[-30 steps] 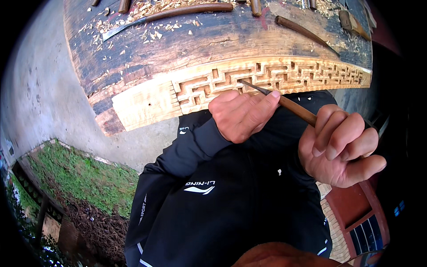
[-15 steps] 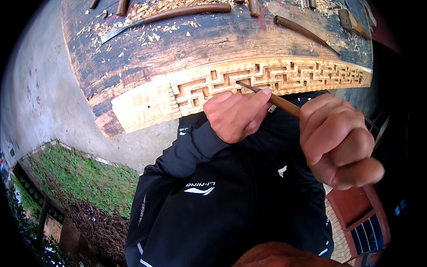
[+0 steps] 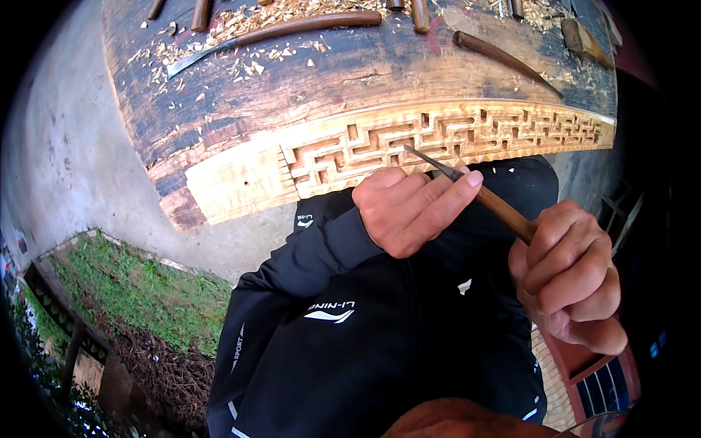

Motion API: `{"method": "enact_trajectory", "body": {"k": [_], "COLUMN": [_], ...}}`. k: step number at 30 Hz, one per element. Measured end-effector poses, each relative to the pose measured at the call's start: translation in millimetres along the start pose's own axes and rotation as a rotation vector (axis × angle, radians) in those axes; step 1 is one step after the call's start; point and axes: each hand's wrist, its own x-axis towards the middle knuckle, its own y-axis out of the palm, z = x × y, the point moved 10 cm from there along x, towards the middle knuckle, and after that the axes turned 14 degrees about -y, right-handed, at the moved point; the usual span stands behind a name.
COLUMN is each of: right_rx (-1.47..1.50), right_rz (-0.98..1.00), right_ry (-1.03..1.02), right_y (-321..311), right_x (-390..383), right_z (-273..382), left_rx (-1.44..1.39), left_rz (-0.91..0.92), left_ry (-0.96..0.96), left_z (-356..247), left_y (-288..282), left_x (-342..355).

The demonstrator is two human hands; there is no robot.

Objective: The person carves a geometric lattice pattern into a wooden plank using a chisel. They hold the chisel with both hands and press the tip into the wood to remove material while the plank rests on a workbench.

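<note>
A long pale wooden board (image 3: 244, 179) lies along the near edge of the workbench, its face carved with an angular fretwork of grooves. Across its lower edge slants a carving chisel (image 3: 504, 215), its thin dark blade tip over the middle of the carved pattern. Whether the tip touches the wood is hard to tell. My left hand (image 3: 409, 212) is closed near the chisel's neck, with its thumb against the tool. Farther back, my right hand (image 3: 569, 277) wraps the rear of the wooden handle, and hides its end.
On the dark, worn workbench (image 3: 307, 87) lie wood shavings (image 3: 252, 69), a long-handled chisel (image 3: 292, 28), another wooden-handled tool (image 3: 504, 58) and a mallet-like wooden piece (image 3: 584, 41). More handles show at the far edge. Grass (image 3: 139, 292) is at lower left, a reddish chair (image 3: 602, 372) at lower right.
Both hands and the chisel have shifted right and slightly toward me. The blade tip has moved right along the carving, and my right hand has turned so more of its fingers show.
</note>
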Motion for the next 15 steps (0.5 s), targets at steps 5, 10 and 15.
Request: {"method": "enact_trajectory", "body": {"k": [5, 10, 15], "right_rx": [-0.067, -0.036, 0.022], "right_rz": [-0.258, -0.199, -0.076], "right_ry": [0.067, -0.003, -0.017], "right_y": [1.6, 18.7, 31.0], "right_x": [-10.9, -11.2, -4.2], "right_z": [-3.0, -12.7, -21.7], "left_rx": [0.027, 0.1, 0.101], "left_rz": [0.045, -0.056, -0.05], "left_ry": [-0.047, -0.037, -0.072], "left_z": [7.2, 17.3, 20.6], "left_y": [-17.4, -22.8, -29.9], "left_x": [1.3, -11.6, -10.6]}}
